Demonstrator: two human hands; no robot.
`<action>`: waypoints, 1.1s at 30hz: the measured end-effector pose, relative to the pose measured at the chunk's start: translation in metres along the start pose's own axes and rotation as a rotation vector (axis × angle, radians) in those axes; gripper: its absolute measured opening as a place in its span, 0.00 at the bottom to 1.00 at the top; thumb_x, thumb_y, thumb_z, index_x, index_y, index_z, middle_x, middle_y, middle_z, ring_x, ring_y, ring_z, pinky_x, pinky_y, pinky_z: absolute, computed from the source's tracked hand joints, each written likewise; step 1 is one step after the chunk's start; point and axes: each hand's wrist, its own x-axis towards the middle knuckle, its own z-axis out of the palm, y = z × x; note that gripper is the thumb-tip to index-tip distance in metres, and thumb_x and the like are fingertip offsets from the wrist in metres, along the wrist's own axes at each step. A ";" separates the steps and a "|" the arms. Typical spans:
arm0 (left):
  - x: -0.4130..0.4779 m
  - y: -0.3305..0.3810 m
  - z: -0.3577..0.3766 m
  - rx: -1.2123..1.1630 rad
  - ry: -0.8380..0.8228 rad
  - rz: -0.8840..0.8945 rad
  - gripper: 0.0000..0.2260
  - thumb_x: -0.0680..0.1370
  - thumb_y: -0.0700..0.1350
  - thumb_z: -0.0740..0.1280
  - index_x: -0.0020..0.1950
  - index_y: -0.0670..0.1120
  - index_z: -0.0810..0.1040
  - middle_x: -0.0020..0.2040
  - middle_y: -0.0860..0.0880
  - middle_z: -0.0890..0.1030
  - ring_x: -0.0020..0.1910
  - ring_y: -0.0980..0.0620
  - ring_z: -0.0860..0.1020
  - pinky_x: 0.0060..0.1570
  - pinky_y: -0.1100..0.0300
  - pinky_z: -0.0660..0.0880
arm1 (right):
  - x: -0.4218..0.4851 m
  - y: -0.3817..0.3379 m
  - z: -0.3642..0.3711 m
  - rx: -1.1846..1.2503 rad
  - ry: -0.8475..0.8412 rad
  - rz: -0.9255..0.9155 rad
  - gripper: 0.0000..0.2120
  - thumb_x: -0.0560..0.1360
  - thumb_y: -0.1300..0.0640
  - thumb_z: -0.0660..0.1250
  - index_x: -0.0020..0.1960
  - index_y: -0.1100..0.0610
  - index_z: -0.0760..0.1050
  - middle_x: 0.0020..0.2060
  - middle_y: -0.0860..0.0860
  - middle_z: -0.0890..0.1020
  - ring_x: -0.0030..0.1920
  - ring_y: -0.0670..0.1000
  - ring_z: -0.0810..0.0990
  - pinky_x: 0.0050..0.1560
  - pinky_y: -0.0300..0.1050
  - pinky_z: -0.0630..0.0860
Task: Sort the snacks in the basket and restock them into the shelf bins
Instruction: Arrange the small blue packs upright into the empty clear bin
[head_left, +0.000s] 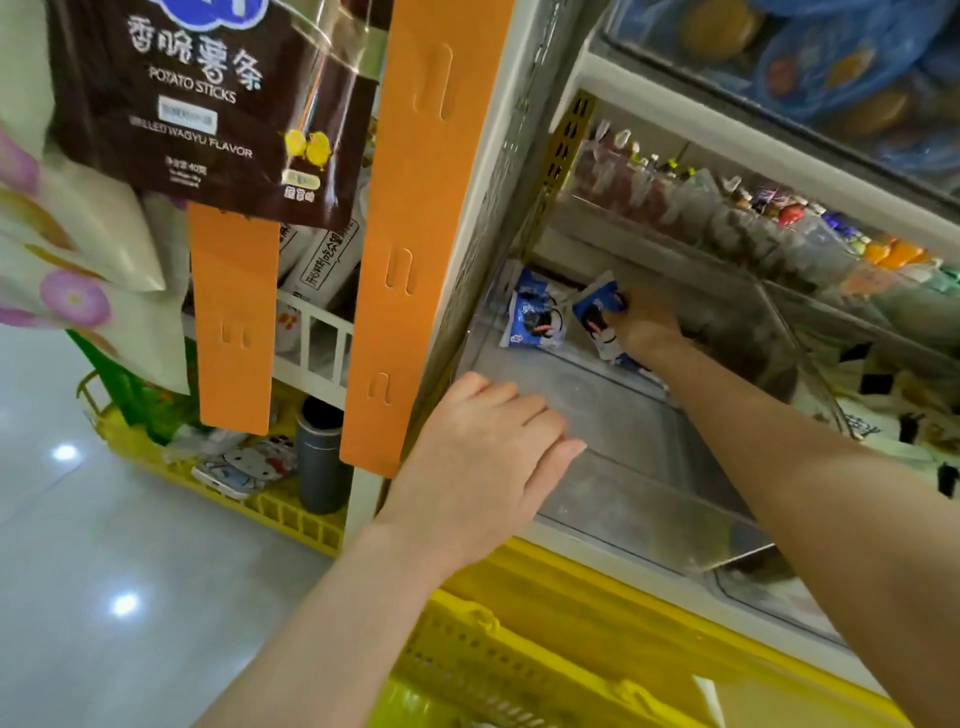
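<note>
A clear plastic shelf bin (639, 499) sits on the low shelf in front of me. My right hand (644, 325) reaches deep into it and grips a blue-and-white snack packet (597, 306) at the back. A second blue-and-white packet (535, 322) stands to its left against the bin's rear. My left hand (483, 462) rests with straight fingers on the bin's near left rim, holding nothing. The yellow basket (519, 660) is below my arms at the bottom edge; its contents are hidden.
Orange hanging strips (410, 244) and a brown potato-sticks bag (208, 104) hang at left. A second yellow basket (291, 514) with a grey flask stands on the floor. Clear bins of small snacks (753, 218) fill the shelf above; more packets lie to the right.
</note>
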 end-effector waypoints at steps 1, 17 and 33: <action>0.000 0.000 0.000 0.002 0.005 -0.001 0.16 0.80 0.50 0.55 0.42 0.48 0.80 0.37 0.53 0.80 0.36 0.55 0.73 0.44 0.60 0.63 | 0.000 -0.001 0.000 -0.032 0.009 -0.053 0.09 0.79 0.60 0.60 0.54 0.64 0.74 0.46 0.62 0.77 0.43 0.56 0.72 0.42 0.46 0.67; 0.000 0.000 0.001 0.026 -0.036 0.000 0.15 0.81 0.51 0.56 0.44 0.49 0.80 0.38 0.54 0.80 0.37 0.55 0.73 0.46 0.59 0.64 | 0.000 0.001 -0.015 -0.361 0.093 -0.328 0.15 0.78 0.59 0.62 0.64 0.60 0.72 0.59 0.61 0.73 0.55 0.62 0.73 0.48 0.48 0.67; -0.013 0.030 -0.014 0.072 -0.162 -0.194 0.12 0.81 0.48 0.55 0.61 0.48 0.73 0.59 0.49 0.75 0.61 0.52 0.70 0.68 0.58 0.57 | -0.222 0.039 -0.060 -0.092 -0.008 -0.546 0.23 0.79 0.47 0.54 0.73 0.51 0.58 0.68 0.52 0.70 0.66 0.52 0.71 0.64 0.49 0.69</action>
